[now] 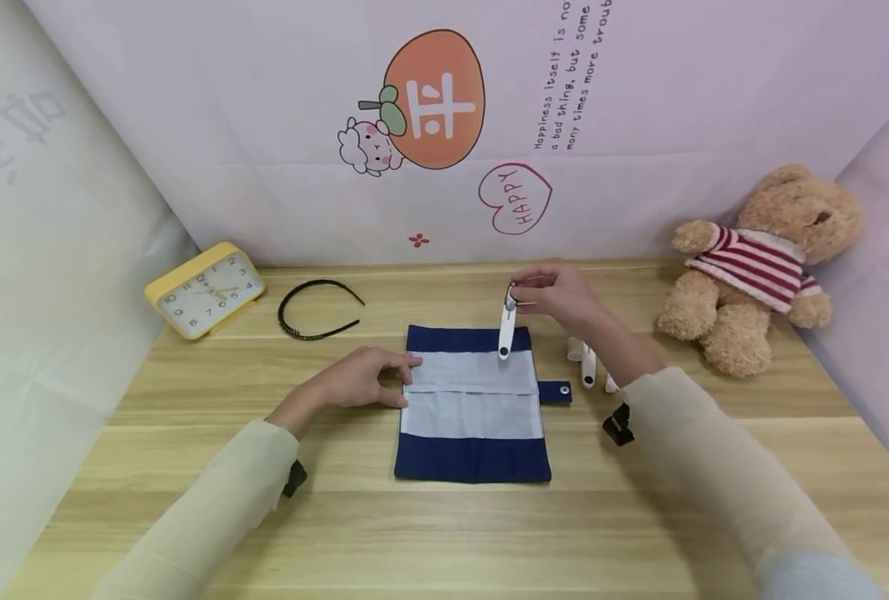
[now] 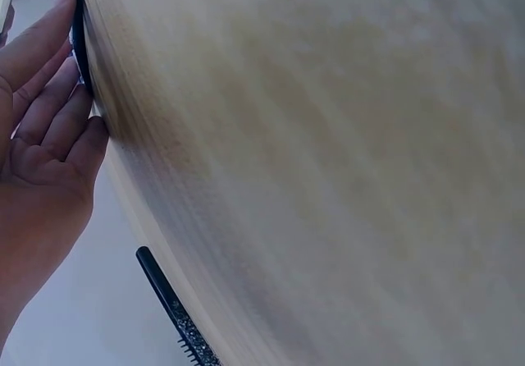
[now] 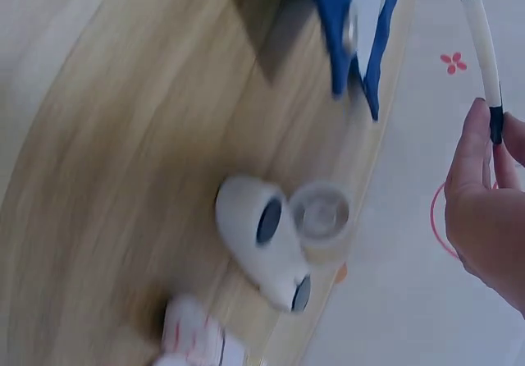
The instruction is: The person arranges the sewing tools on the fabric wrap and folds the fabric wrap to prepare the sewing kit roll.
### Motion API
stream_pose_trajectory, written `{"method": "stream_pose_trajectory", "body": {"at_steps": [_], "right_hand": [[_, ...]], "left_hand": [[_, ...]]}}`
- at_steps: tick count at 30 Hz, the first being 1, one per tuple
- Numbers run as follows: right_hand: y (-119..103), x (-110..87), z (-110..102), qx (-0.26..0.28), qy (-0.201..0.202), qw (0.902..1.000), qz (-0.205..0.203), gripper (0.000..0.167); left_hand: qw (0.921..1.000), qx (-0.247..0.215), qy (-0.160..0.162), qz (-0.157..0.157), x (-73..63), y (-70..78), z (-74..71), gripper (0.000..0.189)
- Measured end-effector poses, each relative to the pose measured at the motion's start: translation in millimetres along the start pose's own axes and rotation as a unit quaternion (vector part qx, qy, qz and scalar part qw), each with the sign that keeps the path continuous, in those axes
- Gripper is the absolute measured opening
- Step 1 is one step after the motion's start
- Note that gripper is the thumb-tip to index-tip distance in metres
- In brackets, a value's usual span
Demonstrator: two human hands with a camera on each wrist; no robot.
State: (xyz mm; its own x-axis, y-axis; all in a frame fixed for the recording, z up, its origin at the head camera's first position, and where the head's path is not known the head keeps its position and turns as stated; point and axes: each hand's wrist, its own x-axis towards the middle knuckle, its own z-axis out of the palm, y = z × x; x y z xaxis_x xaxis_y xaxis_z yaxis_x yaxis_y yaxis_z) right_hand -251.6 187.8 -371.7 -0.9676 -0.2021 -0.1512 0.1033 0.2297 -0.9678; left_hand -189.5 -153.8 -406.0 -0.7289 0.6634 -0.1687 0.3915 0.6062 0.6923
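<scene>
A navy fabric case point(image 1: 474, 458) with a pale lining lies spread open on the table, its snap tab point(image 1: 555, 392) pointing right. My left hand point(image 1: 362, 379) rests at the left edge of this case, fingertips and thumb touching it at separate spots. Over the case's upper right part, my right hand point(image 1: 556, 296) pinches a slim white tool point(image 1: 507, 329) by its dark upper end. The tool's lower end, marked with a black dot, overlaps the lining in the head view. In the right wrist view, fingers and thumb grip the tool's dark tip point(image 3: 496, 124).
Right of the case lie another white tool point(image 1: 588, 367) with black spots and a small white round item point(image 3: 320, 212). A white item with red marks point(image 3: 193, 333) sits nearby. A black headband point(image 1: 287, 321), yellow clock point(image 1: 204, 292) and teddy bear point(image 1: 759, 267) stand farther back.
</scene>
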Motion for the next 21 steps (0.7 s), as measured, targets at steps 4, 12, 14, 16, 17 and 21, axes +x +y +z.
{"method": "stream_pose_trajectory", "body": {"at_steps": [4,12,14,16,17,21], "right_hand": [[-2,4.1,11,0.006,-0.006,1.0000,0.004,0.035],[-5,7.3,33,0.045,-0.014,0.9988,0.014,0.035],[-5,8.4,39,0.047,-0.017,0.9987,0.013,0.034],[-5,9.7,44,0.057,-0.022,0.9981,0.012,0.033],[-6,9.9,47,0.062,-0.025,0.9977,0.011,0.033],[-7,11.5,59,0.082,-0.040,0.9958,0.012,0.029]], "left_hand": [[1.0000,-0.002,0.001,0.001,0.1,-1.5,-0.6,0.016],[1.0000,-0.006,0.005,-0.002,0.1,-1.0,-0.7,0.018],[1.0000,-0.004,0.004,-0.005,0.6,-1.3,-0.7,0.018],[1.0000,-0.004,0.003,-0.004,0.9,-1.4,-0.7,0.018],[1.0000,-0.005,0.002,-0.003,1.0,-1.4,-0.8,0.018],[1.0000,-0.006,0.002,0.000,1.5,-1.5,-1.3,0.018]]}}
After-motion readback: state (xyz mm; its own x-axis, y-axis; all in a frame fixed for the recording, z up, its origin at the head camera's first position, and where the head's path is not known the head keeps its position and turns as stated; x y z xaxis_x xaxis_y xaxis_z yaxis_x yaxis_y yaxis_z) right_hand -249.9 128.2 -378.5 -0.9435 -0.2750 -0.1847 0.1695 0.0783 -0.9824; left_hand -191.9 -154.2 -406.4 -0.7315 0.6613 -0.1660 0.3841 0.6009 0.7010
